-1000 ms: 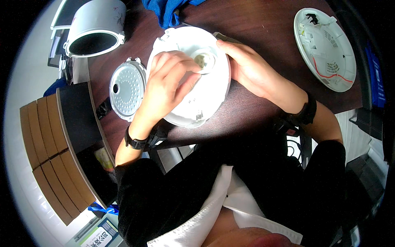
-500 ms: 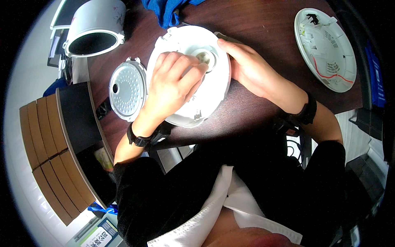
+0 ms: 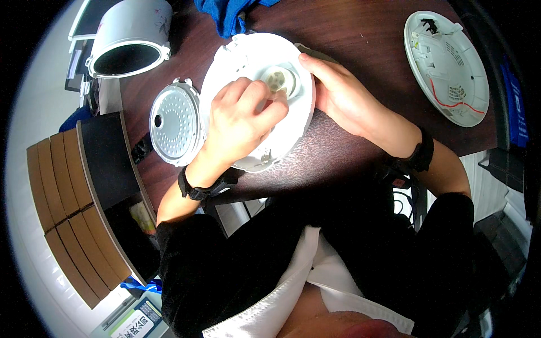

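A round white plastic rice-cooker lid [image 3: 290,129] is tilted up in front of me over the dark table. My right hand [image 3: 346,98] grips its right rim, thumb on the face and fingers behind, mostly hidden. Over the middle of the lid my left hand [image 3: 239,115] is closed, its thumb and fingertips pinched beside a round recessed fitting [image 3: 280,80]. What the pinch holds, if anything, cannot be made out. A grey perforated inner lid plate [image 3: 177,127] with a dark hole lies just left of my left wrist.
A white cylindrical cooker body [image 3: 129,39] lies at the far left, its dark opening toward me. At the far right is a white oval shell [image 3: 451,70] with a red wire. A blue cloth [image 3: 228,17] sits at the back. Brown cardboard boxes [image 3: 62,180] stand at the left.
My left hand has drawn back slightly toward me, off the round fitting, which shows more fully now. The lid has shifted a little; my right hand keeps its hold.
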Tool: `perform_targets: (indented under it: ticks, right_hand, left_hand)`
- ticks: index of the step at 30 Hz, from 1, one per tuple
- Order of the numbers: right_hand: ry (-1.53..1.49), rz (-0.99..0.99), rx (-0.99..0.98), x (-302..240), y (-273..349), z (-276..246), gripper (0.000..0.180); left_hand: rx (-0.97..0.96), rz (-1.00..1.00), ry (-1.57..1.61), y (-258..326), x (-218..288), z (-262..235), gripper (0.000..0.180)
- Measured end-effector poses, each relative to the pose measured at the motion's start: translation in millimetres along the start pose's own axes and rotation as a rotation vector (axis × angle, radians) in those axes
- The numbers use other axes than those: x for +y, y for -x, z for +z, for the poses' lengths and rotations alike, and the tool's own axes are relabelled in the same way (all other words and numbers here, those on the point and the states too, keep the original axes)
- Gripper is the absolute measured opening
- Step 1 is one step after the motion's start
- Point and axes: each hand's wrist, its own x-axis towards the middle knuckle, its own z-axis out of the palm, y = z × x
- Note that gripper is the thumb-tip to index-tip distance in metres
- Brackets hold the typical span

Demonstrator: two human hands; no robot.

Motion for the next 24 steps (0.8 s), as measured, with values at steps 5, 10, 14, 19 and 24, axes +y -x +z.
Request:
perform_targets:
  ticks: [5,10,14,19,24]
  right_hand:
    - [0.016,-0.014,-0.032,1.5,0.2,-2.3,0.035]
    - [-0.016,-0.037,-0.013,2.4,-0.2,-2.3,0.034]
    - [-0.058,-0.037,0.012,1.6,1.3,-0.3,0.032]
    - [-0.054,0.024,0.03,-2.5,0.6,0.3,0.033]
    - [0.072,0.084,-0.027,-6.3,-0.3,-1.7,0.052]
  left_hand:
    - [0.037,0.008,-0.075,2.4,6.0,3.3,0.017]
    - [0.053,-0.018,-0.092,0.5,10.8,2.7,0.017]
    - [0.125,-0.023,-0.082,5.1,7.1,6.5,0.018]
    - [0.054,-0.094,0.01,1.3,5.4,-0.8,0.017]
    - [0.04,-0.183,0.143,1.9,8.7,-4.6,0.016]
